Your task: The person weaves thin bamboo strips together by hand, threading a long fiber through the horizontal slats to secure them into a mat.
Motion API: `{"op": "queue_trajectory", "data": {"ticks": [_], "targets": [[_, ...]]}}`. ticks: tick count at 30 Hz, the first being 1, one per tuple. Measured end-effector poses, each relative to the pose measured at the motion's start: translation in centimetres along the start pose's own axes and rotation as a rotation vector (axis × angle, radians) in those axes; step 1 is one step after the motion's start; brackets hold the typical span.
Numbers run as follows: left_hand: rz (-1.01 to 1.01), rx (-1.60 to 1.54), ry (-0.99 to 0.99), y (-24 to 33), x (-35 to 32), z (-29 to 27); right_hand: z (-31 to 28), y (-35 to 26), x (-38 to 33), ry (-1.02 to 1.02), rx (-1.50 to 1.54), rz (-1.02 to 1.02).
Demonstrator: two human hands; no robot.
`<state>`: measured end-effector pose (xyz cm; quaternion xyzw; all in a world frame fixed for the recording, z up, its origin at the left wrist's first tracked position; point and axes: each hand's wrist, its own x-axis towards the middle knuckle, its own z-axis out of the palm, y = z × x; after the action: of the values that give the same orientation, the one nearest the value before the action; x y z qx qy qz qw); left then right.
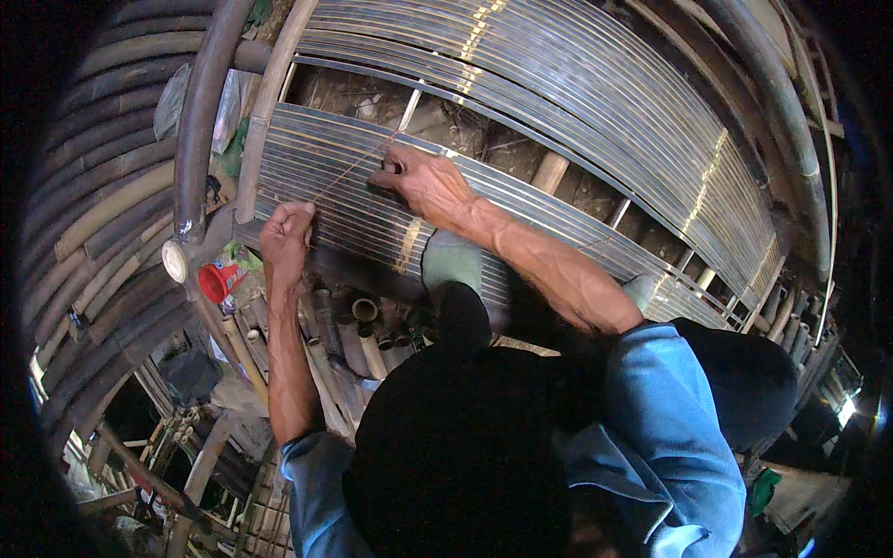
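Fingers of the left hand (286, 232) pinch a cord (346, 174) above the slats (312, 139); the right hand (428, 183) curls there, hold unclear — likely lacing, next calling for steady tension.

Left hand (286, 236) apparently pinching thread (352, 169), right hand (426, 184) over slats (302, 153)

Reaching forward with both arms, hands apart.
Running left forearm (290, 363) nearly straight ahead, with left hand (285, 234) palm inward, thumb pinched to forefinger, other fingers folded. Angling right forearm (549, 265) diagonally across toward the left from a bent elbow (621, 312), with right hand (430, 186) set farther forward, back of it up, fingers curled, thumb near forefinger; can't confirm tip contact.
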<state>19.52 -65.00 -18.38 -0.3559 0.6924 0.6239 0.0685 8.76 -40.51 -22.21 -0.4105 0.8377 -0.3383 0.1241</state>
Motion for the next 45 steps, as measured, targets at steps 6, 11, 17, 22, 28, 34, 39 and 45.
{"op": "queue_trajectory", "data": {"ticks": [6, 11, 17, 22, 28, 34, 39, 45], "targets": [[0.045, -0.008, -0.005, 1.2, -0.5, 0.8, 0.8, 1.9, 2.5, 0.010, -0.204, -0.188], [-0.011, -0.033, 0.010, 0.3, -0.4, 1.0, 1.1, 2.7, 2.8, 0.056, -0.348, -0.270], [-0.043, -0.006, 0.004, 0.0, 0.1, 0.6, 0.9, 1.1, 1.9, -0.063, 0.032, -0.259], [-0.080, -0.064, -0.002, -1.4, 1.9, -1.0, 6.3, -10.7, -1.0, -0.549, -0.078, -0.402], [0.683, 0.770, 0.361, -0.4, 1.3, 1.6, -3.4, -2.2, -0.5, -0.464, 0.107, -0.082], [0.896, 0.685, 0.033, -0.5, 0.6, 13.7, -20.6, 7.4, -0.6, -0.278, -0.444, 0.202], [1.017, 0.624, -0.149, 0.3, 1.3, 21.2, -29.0, 12.3, -7.3, -0.366, -0.475, 0.046], [0.890, 0.753, -0.334, -0.2, 4.2, 20.7, -27.6, 14.3, -14.4, -0.418, -0.496, 0.452]]}}
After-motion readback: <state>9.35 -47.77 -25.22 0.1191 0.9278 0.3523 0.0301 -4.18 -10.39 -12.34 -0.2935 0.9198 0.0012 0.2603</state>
